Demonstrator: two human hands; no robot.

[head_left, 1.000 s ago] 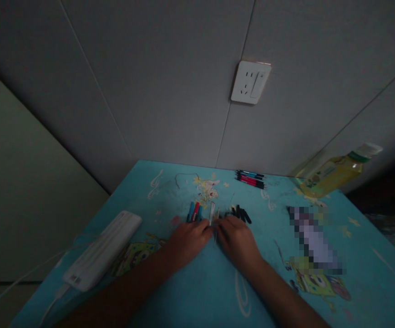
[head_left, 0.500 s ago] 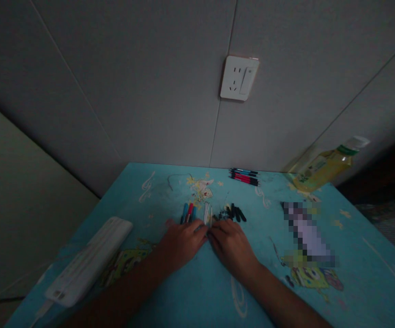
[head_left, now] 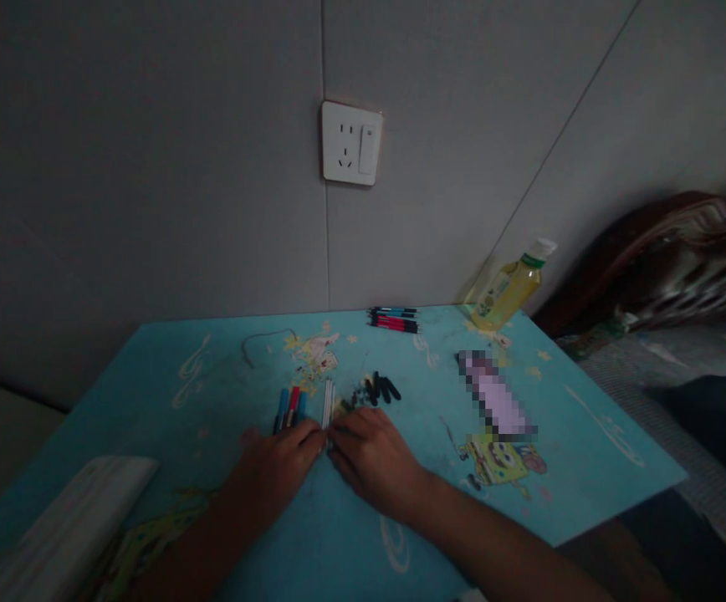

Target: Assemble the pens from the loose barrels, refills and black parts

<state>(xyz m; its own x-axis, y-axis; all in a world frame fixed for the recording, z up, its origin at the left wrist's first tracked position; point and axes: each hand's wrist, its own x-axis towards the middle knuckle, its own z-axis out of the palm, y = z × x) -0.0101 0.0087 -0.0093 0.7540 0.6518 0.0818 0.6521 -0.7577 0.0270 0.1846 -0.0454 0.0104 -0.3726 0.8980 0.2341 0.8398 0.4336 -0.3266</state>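
Several thin white rods that look like pen refills (head_left: 329, 403) lie side by side on the table, pointing away from me. My left hand (head_left: 281, 464) is closed at their near ends from the left. My right hand (head_left: 372, 460) is closed against the same ends from the right, and the two hands' fingertips almost meet. Just beyond my left fingers lie blue and red pen barrels (head_left: 293, 403), their near parts hidden by the hand. Short black pen parts (head_left: 380, 388) and small dark pieces (head_left: 355, 397) rest past my right knuckles.
Blue and red pens (head_left: 394, 320) lie by the wall. A bottle of yellow liquid (head_left: 506, 293) stands at the back right corner, near a pixelated purple object (head_left: 494, 397). A white power strip (head_left: 80, 527) is at the left. A wall socket (head_left: 351, 144) is above the table (head_left: 432, 518).
The view has swung to the right, so everything sits further left and more of the bed shows. Both hands stay at the near ends of the refills.
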